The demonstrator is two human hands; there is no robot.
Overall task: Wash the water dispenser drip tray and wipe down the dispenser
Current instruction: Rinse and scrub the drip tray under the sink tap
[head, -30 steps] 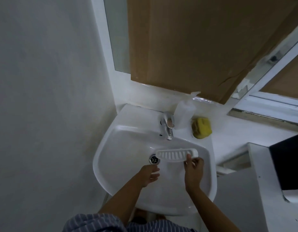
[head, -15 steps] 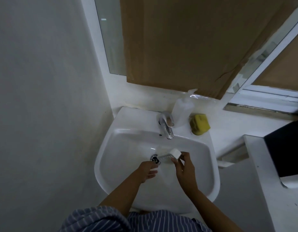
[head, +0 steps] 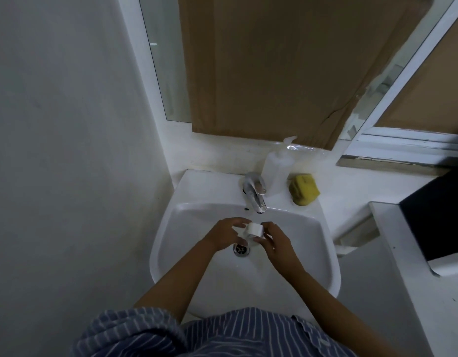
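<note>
Drip tray [head: 254, 230] held end-on over the sink [head: 323, 243] basin, just below the faucet [head: 254, 195] spout and above the drain [head: 241, 249], likely so rinse water runs straight off. Gripped by both: left hand [head: 226, 234] curled on its near side, right hand [head: 276, 240] pinching its far end. Basin otherwise holding nothing visible; soap bottle [head: 276, 167] and yellow sponge [head: 303, 189] parked on the rim behind.

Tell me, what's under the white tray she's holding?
Under the drip tray, held by the left hand and right hand, lies the sink with its drain. The hands and tray cover part of the basin floor.
</note>
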